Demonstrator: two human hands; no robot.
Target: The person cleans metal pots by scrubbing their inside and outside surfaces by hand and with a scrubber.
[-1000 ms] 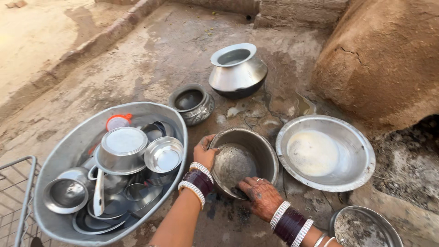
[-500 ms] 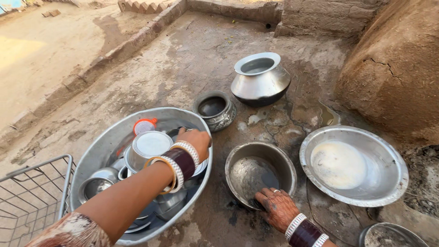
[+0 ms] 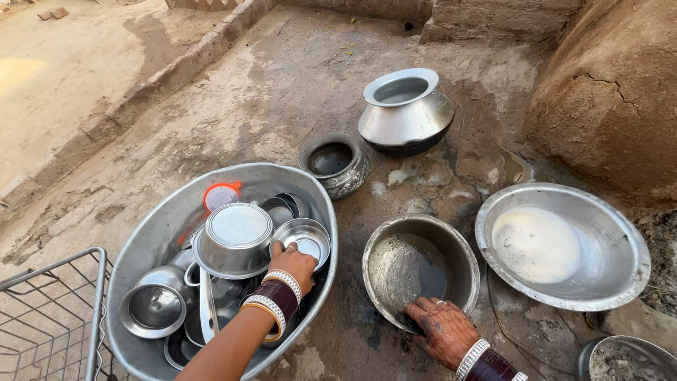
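Note:
My left hand (image 3: 293, 265) reaches into a big metal tub (image 3: 159, 224) and grips the rim of a small steel bowl (image 3: 305, 238). Beside that bowl an upturned steel pot (image 3: 236, 236) lies among several other steel dishes, with a small orange-rimmed strainer (image 3: 221, 194) behind it. My right hand (image 3: 443, 329) holds the near rim of a grimy steel bowl (image 3: 416, 264) on the ground, with something dark under its fingers. Both wrists wear white and maroon bangles.
A wide steel basin (image 3: 564, 243) with whitish residue lies to the right. A round steel water pot (image 3: 405, 113) and a small dark pot (image 3: 333, 164) stand behind. A wire basket (image 3: 49, 317) is at lower left, another pan (image 3: 624, 360) at lower right, a mud wall (image 3: 606, 92) beyond.
My left hand left the grimy bowl, swung over the tub and came down on the small steel bowl. My right hand stayed at the grimy bowl's near rim.

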